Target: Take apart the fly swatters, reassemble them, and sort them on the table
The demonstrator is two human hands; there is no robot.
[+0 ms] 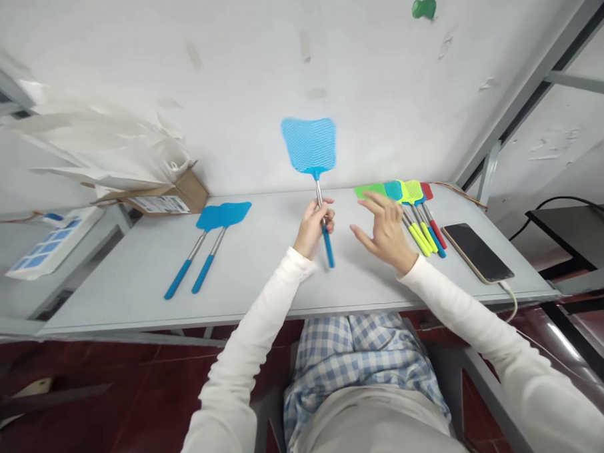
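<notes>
My left hand point(314, 227) is closed round the metal rod of a blue fly swatter point(310, 146), whose mesh head points up in front of the wall. Below the fist hangs its blue grip. To the right, my right hand point(385, 228) is raised with fingers apart and nothing in it. Beside that hand lies a group of several fly swatters point(422, 237) with green, blue, yellow and red heads, partly overlapping; my fingers cover part of the green one. Two more blue fly swatters point(203, 274) lie side by side on the left of the table.
The grey table point(264, 281) stands against a white wall. A phone point(477, 251) with a charging cable point(511, 299) lies at the right end. At the back left is an opened cardboard box point(175, 195). Metal frame posts point(536, 76) rise at the sides.
</notes>
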